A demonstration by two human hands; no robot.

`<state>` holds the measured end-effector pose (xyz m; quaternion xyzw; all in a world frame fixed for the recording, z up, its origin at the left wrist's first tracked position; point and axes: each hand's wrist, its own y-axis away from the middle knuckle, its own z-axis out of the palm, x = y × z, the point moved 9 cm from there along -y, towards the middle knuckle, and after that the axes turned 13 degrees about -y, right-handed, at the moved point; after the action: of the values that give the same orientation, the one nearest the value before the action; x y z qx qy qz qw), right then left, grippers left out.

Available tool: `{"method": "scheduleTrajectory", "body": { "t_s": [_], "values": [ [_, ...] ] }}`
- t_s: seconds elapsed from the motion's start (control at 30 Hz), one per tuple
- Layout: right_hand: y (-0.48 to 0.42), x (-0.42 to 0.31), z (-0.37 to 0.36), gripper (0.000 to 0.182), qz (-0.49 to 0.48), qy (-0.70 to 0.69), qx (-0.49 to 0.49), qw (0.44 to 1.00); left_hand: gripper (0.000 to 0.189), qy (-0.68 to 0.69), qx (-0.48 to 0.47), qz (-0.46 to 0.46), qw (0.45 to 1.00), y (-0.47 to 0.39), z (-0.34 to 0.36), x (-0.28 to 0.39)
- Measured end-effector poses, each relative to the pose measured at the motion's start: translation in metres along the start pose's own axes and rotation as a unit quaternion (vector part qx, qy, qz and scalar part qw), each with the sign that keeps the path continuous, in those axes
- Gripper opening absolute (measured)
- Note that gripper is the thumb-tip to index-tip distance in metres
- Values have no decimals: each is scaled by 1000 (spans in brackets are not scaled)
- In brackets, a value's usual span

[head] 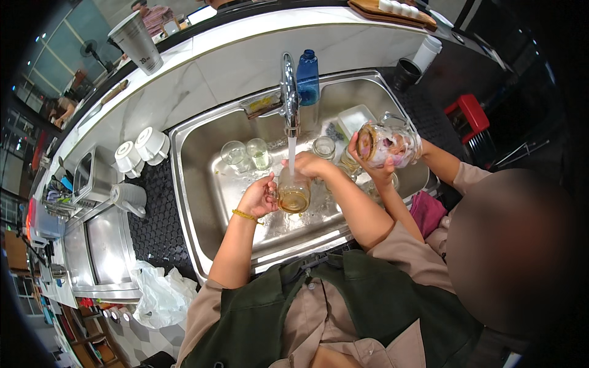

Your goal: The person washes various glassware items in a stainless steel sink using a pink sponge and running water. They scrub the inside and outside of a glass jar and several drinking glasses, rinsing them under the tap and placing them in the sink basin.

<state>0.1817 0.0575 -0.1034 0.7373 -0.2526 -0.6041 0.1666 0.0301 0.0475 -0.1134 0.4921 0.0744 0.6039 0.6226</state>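
Note:
A handled glass mug (294, 195) is tilted under the running water, its amber-tinted base towards me. My left hand (258, 197) grips its handle. At the mug's mouth, beside the stream, is my right hand (309, 164); its fingers are partly hidden, so I cannot tell whether they grip the rim. Water falls from the chrome faucet (290, 92) into the stainless steel sink (198, 193). Two drinking glasses (233, 155) stand in the basin left of the mug. A glass jar (324, 147) and other glassware, partly covered by arms, sit to the right.
At my right, a co-worker's hands hold a soapy glass mug (391, 145) above the sink. A blue bottle (308, 78) stands behind the faucet. White cups (152, 145) and a pitcher (129, 198) rest on the left black mat (158, 221). A metal cup (136, 43) stands on the ledge.

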Motion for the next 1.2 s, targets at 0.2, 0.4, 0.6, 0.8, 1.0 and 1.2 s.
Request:
{"method": "scheduleTrajectory", "body": {
  "t_s": [0.2,0.4,0.6,0.8,1.0,1.2],
  "values": [
    [46,-55,15,26,-122,-13,-142,982,27,-56,35,179,982,5,-6,27],
    [61,-68,17,20,-131,-185,-147,963,18,-142,137,265,944,21,-16,48],
    [67,-81,10,18,-162,-27,-88,982,31,-169,148,354,908,24,-12,53],
    [70,-71,33,24,-132,-104,-201,965,42,-183,167,366,897,29,-8,56],
    [73,-95,3,27,-302,69,97,946,34,-18,111,207,972,5,-11,27],
    [92,-106,21,24,-276,94,-53,955,15,63,7,105,992,-17,4,-4]
  ]
}}
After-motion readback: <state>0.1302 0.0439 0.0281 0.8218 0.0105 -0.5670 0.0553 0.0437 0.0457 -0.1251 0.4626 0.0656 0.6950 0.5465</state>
